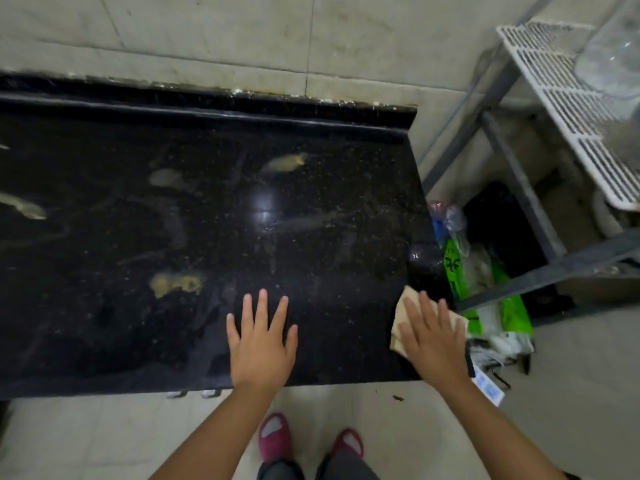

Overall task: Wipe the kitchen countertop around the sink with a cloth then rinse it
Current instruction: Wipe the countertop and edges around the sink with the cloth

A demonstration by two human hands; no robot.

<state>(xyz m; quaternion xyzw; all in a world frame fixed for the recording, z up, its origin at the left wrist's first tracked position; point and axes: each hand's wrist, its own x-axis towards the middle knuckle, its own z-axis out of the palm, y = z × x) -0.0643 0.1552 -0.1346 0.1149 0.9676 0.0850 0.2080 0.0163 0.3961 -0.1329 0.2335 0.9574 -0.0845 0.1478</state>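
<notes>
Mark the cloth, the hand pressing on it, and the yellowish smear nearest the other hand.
cloth (401, 317): head view, bare tan corner left of the fingers.
right hand (433, 336): head view, back of the hand.
yellowish smear (176, 283): head view, middle of the patch.

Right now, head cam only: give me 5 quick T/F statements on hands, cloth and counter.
1. The right hand presses flat on the cloth. True.
2. The cloth lies in the middle of the countertop. False: it lies at the near right corner, by the edge.
3. The left hand holds a second cloth. False: it rests flat on the bare counter, fingers spread, holding nothing.
4. Yellowish smears show on the dark surface. True.
5. A sink is in view. False: no sink shows in this frame.
</notes>
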